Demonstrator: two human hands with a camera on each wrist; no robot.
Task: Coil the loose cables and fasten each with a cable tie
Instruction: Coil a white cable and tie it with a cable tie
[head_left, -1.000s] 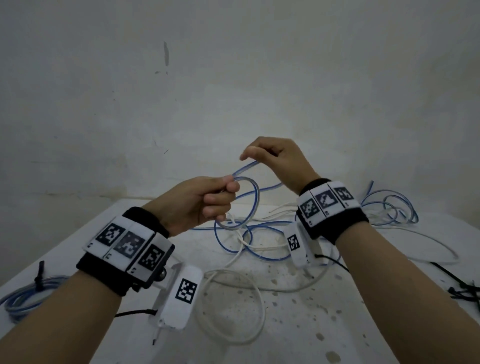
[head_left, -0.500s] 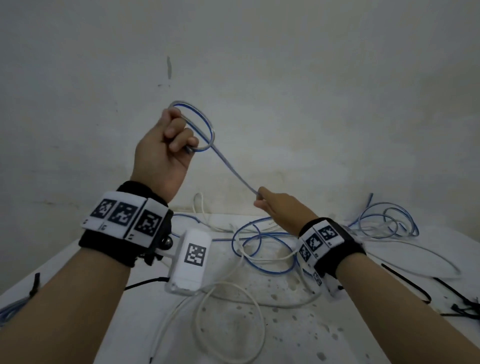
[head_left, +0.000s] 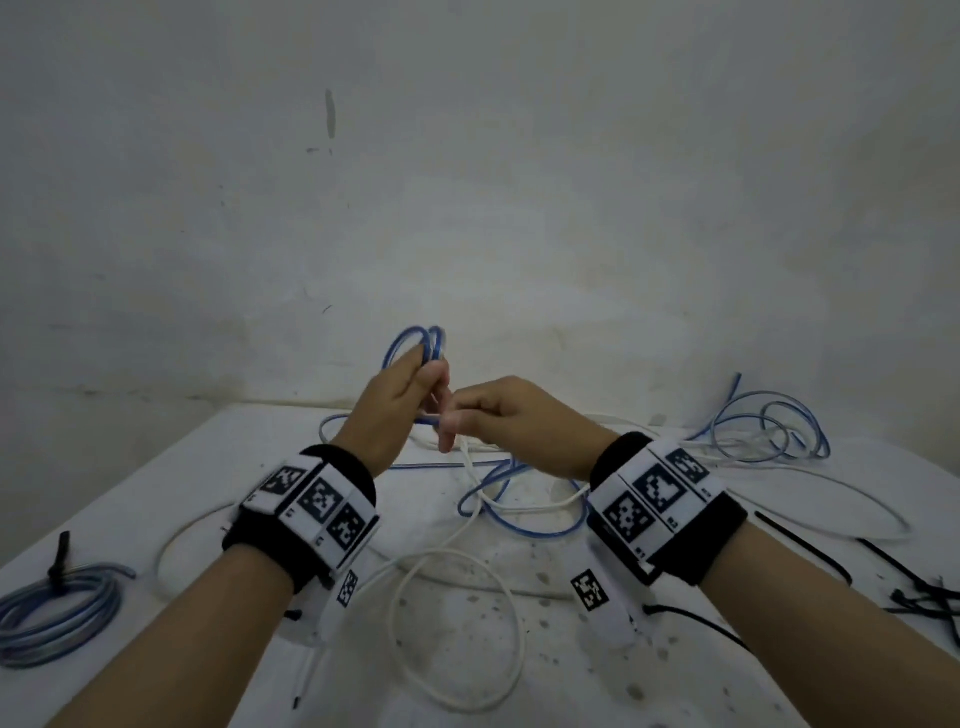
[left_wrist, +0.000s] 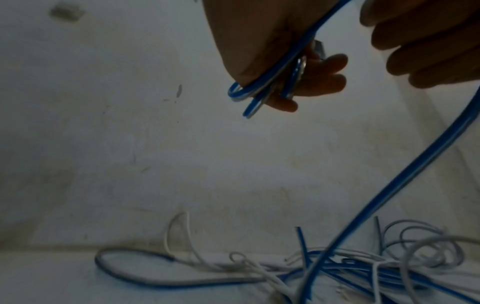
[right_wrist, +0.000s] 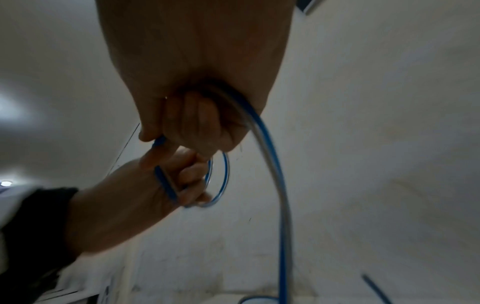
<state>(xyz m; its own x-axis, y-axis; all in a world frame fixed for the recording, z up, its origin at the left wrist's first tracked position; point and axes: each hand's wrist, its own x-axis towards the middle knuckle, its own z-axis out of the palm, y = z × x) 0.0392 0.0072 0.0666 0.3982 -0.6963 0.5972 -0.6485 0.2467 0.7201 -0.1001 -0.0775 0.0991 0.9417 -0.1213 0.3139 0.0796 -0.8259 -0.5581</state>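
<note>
**Hands back together over the table, blue loops growing**

Half a second ago the left hand (head_left: 396, 402) was lifted high against the wall with one small loop, and the right hand (head_left: 506, 415) sat low and well apart, the cable stretched taut between them. Now the left hand has dropped and the right has risen, so the two nearly touch above the far part of the table (head_left: 197, 467), and the stretched run between them is gone.

The left hand's fingers are curled round a small coil (head_left: 423, 345) of the blue cable (left_wrist: 405, 176); about two loops stand up above the fist, and the left wrist view shows them pressed between thumb and fingers. The right hand pinches the same cable just beside the left one, fingers folded over it; the right wrist view shows the cable leaving that fist and hanging in a smooth curve down toward the table.

The cable is thin, round and glossy, blue with a pale stripe. On the table beneath the hands lies a tangle of blue and white cable (head_left: 457, 623), the white one in wide slack rings. Right of the tangle sits a second loose blue heap (head_left: 769, 431). At the table's left edge is one finished blue coil (head_left: 57, 618), bound by a black tie (head_left: 60, 556). Several black ties (head_left: 930, 597) lie at the right edge; I cannot count them. The tabletop is white and speckled with dark stains.
</note>
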